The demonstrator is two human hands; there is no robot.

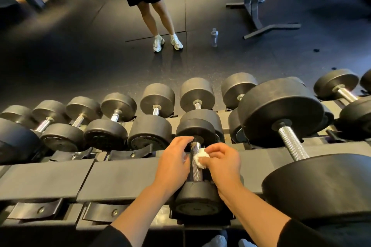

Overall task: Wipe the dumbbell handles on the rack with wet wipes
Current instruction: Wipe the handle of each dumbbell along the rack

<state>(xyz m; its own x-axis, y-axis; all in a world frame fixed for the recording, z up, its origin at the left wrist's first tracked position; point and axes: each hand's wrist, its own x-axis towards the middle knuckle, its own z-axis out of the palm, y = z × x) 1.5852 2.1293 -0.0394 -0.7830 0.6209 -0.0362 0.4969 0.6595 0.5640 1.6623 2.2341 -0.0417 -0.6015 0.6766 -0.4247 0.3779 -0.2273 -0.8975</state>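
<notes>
I am pinching the wadded wet wipe [200,159] in my right hand [222,163] and pressing it against the knurled handle [195,163] of the small dumbbell [197,196] lying nearest me on the rack [124,178]. My left hand [173,161], fingers loose and holding nothing, is steadying the bar's other side. I am thinking the wipe should wrap round and twist along it. Beyond, the upper row of dumbbells [118,114] is waiting.

Dim gym light, wide-angle bend.
Soft overhead glow on the dumbbell heads [197,94] and knurled handle [293,144]; floor [80,46] dark toward 9 and 3 o'clock; warm bright patch at 11 o'clock; strong curving and blur at edges; centre fairly sharp.
</notes>
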